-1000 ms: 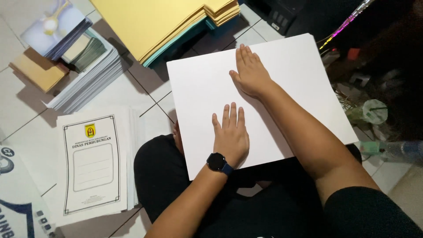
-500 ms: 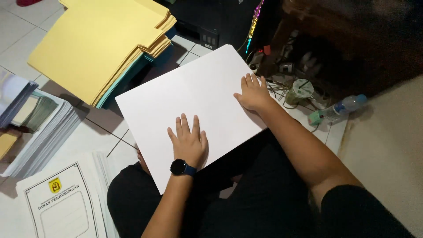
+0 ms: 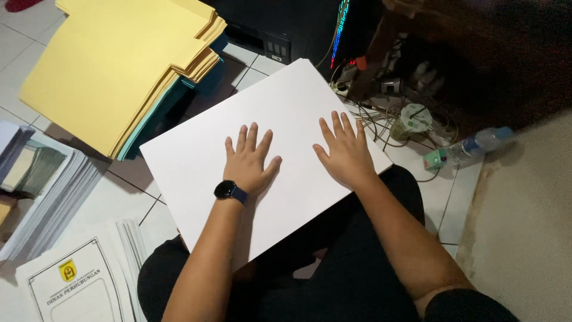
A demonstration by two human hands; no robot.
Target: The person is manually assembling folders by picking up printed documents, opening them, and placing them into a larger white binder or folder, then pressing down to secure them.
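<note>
Hands lie flat on a big white sheet (image 3: 262, 152). We press our left hand (image 3: 249, 162) and our right hand (image 3: 345, 154) down on it with the fingers spread wide. Neither hand grips anything; both are just pushing on the top. A dark watch (image 3: 227, 190) sits on our left wrist.

The white sheet rests on our lap, over our black trousers (image 3: 351, 280), and its far corners stick out over the tiled floor (image 3: 444, 191). It looks thin and light, and a bit stiff, like card, though we cannot be sure it is only one sheet. It would bend or crease if we grabbed it in the middle, so the edges are the best place to hold it, one hand on each side.

To the left is a pile of yellow folders (image 3: 113, 65). Below that are stacks of printed paper (image 3: 77, 286). To the right we see tangled wires (image 3: 372, 122), a small cup (image 3: 415, 118) and a plastic bottle (image 3: 479, 143).
</note>
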